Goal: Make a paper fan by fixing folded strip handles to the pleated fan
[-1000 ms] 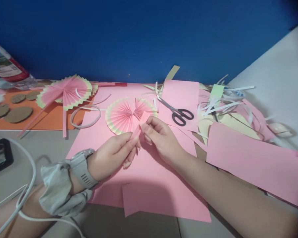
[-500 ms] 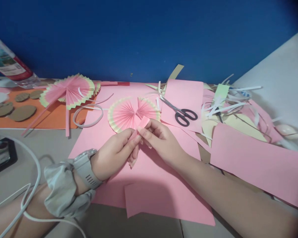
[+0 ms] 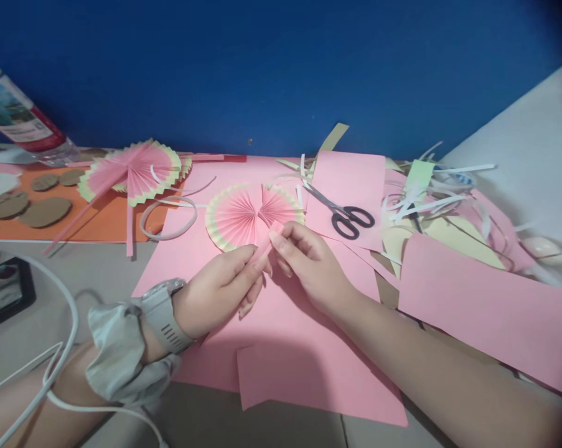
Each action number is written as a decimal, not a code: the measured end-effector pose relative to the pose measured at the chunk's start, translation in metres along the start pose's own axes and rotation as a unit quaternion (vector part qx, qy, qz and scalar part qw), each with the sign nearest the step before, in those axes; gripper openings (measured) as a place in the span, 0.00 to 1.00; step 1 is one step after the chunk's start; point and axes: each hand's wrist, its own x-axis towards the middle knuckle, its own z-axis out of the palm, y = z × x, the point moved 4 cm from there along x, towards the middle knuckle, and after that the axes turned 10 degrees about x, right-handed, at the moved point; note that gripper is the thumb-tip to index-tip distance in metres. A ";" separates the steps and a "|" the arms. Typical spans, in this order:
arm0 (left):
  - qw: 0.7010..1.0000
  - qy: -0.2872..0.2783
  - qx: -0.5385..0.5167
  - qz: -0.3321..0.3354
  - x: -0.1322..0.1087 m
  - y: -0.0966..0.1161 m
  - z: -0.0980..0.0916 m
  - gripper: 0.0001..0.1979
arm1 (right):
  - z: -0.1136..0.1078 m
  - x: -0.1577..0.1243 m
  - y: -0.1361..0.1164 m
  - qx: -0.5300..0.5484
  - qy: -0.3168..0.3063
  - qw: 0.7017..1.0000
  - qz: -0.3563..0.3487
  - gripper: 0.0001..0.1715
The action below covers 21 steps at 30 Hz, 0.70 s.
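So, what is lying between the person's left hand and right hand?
In the head view, a narrow pink paper strip spans from the left hand to the right hand.

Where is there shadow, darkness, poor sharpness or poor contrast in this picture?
Head view: a broad soft shadow crosses the lower part of the large pink sheet; head view: the bottle at left looks soft, the top right corner is dark, the held pink strip blends with the pink behind.

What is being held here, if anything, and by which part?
A folded-looking pink paper strip: the right hand pinches it near its upper end, the left hand lower down.
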 end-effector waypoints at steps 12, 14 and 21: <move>1.000 0.013 0.011 -0.004 0.002 -0.001 0.000 0.19 | 0.001 0.000 -0.005 0.006 0.025 0.999 -0.023 0.14; 1.000 0.017 0.006 0.000 0.001 -0.001 0.000 0.19 | 0.001 0.000 -0.004 0.008 0.020 1.000 -0.022 0.14; 1.000 0.022 0.003 0.004 0.000 0.000 -0.002 0.18 | 0.004 -0.001 0.000 0.039 -0.035 0.998 -0.020 0.14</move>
